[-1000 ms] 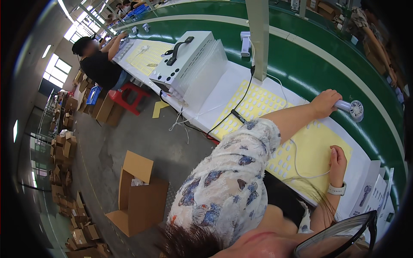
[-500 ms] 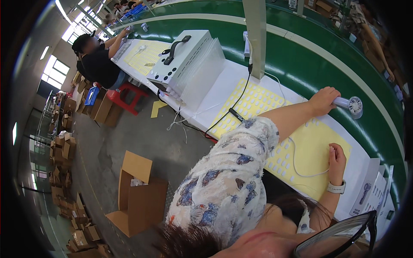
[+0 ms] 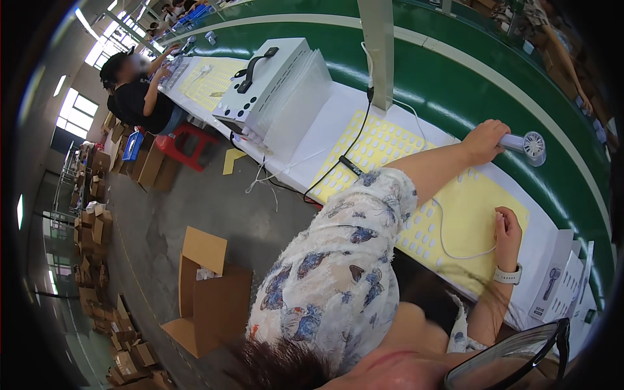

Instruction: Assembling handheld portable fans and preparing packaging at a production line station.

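Observation:
My left hand (image 3: 486, 141) is closed around the handle of a white handheld fan (image 3: 532, 148). The arm stretches across the table, and the fan's round grille head juts out over the green conveyor belt (image 3: 455, 71). Lower down, my right hand (image 3: 509, 229), with a pale watch on its wrist, has curled fingers above a yellow sheet (image 3: 471, 214). A thin white cable (image 3: 448, 252) curves over that sheet and runs into this hand, where its end is hidden. Small white oval pieces lie in rows on the sheet.
A grey metal case (image 3: 260, 88) with a black handle stands on the table beside clear panels. A post (image 3: 378, 58) rises at the belt. Printed fan boxes (image 3: 556, 286) stand at the right. An open carton (image 3: 218, 299) sits on the floor; a co-worker (image 3: 140, 97) sits far left.
The scene has shifted slightly up and left in view. My left hand still grips the fan over the belt, and my right hand stays beside the cable. The co-worker's arms have moved.

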`<move>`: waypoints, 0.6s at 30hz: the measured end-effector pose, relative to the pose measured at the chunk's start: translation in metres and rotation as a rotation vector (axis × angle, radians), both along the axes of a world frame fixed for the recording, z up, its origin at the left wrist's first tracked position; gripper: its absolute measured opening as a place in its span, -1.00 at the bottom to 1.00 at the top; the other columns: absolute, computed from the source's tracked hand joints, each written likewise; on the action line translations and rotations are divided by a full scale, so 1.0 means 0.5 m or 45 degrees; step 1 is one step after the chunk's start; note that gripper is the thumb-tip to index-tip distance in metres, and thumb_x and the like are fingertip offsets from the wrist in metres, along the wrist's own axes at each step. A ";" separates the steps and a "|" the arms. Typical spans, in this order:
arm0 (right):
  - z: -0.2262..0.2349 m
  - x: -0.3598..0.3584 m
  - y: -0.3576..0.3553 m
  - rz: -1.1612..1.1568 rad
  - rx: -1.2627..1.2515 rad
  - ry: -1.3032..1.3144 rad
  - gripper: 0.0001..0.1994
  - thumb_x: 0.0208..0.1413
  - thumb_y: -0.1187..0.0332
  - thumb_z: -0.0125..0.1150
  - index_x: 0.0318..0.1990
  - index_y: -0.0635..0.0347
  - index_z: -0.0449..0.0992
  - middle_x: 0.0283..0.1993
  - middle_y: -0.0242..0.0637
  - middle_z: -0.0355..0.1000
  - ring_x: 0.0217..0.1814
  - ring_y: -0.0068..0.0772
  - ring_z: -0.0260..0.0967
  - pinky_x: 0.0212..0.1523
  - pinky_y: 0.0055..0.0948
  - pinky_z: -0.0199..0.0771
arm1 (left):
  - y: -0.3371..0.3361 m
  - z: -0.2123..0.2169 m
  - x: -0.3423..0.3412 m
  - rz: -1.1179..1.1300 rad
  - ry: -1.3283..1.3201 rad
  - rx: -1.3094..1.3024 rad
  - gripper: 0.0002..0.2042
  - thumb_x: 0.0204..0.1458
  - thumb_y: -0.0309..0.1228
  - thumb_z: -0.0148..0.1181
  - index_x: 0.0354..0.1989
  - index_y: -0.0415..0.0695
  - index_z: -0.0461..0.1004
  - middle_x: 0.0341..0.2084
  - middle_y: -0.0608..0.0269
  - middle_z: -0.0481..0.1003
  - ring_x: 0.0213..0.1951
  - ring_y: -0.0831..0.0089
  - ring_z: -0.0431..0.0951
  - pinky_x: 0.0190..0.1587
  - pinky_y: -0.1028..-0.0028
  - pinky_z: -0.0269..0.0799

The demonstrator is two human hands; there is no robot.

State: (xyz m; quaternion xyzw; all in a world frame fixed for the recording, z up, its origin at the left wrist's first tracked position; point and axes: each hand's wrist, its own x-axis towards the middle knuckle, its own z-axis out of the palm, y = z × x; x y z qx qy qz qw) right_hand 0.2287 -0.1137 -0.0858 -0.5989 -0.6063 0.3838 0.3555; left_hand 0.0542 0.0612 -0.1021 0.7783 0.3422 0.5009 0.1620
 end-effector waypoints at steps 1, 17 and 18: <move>0.000 0.001 -0.001 0.000 -0.007 -0.002 -0.87 0.24 0.39 0.04 -0.17 0.25 0.44 -0.55 -0.56 0.12 -0.54 -0.72 -0.04 -0.53 -0.65 -0.03 | -0.001 0.000 0.001 0.005 0.001 -0.005 -0.61 -0.20 -0.55 0.30 -0.13 -0.12 0.36 -0.20 0.13 0.40 -0.09 0.10 0.36 -0.04 0.25 0.33; -0.003 0.007 0.001 0.037 0.018 -0.084 -0.86 0.25 0.41 0.00 -0.13 0.22 0.44 -0.53 -0.62 0.14 -0.55 -0.80 -0.02 -0.56 -0.71 -0.05 | -0.001 0.003 -0.002 0.002 -0.032 -0.046 -0.60 -0.17 -0.54 0.30 -0.11 -0.15 0.35 -0.17 0.10 0.39 -0.05 0.08 0.35 -0.01 0.26 0.32; -0.003 0.007 0.000 0.035 0.013 -0.084 -0.86 0.25 0.41 0.00 -0.13 0.22 0.44 -0.53 -0.62 0.14 -0.55 -0.80 -0.02 -0.56 -0.71 -0.05 | 0.000 0.002 -0.001 0.005 -0.038 -0.052 -0.60 -0.17 -0.54 0.31 -0.10 -0.15 0.35 -0.17 0.10 0.39 -0.05 0.08 0.35 0.00 0.26 0.32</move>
